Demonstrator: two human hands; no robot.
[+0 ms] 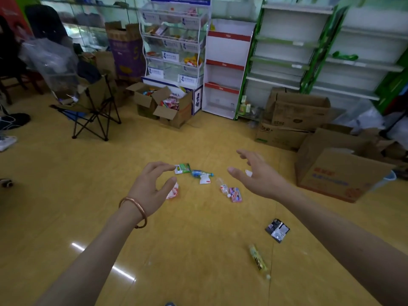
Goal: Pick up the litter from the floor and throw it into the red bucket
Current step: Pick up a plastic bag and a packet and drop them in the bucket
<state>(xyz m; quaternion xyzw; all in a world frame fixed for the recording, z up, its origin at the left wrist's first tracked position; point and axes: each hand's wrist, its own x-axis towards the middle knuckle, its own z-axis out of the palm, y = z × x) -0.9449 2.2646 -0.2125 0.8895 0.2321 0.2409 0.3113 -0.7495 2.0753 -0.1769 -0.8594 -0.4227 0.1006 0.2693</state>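
Observation:
Litter lies scattered on the yellow floor: a green wrapper (182, 168), a blue wrapper (199, 173), a white scrap (204, 179), a red-and-white wrapper (173, 192), a small clear bottle (223, 187), a pink packet (235, 194), a black-and-silver packet (277, 230) and a yellow tube (257, 259). My left hand (150, 191) hovers above the red-and-white wrapper, fingers loosely curved, holding nothing. My right hand (256, 173) is stretched forward with fingers spread, empty, above the floor right of the pile. No red bucket is in view.
Cardboard boxes (331, 171) stand to the right and more open boxes (163, 104) sit at the back by a display rack (174, 40). A folding chair (92, 109) stands at the left. Shelving (287, 58) lines the back wall.

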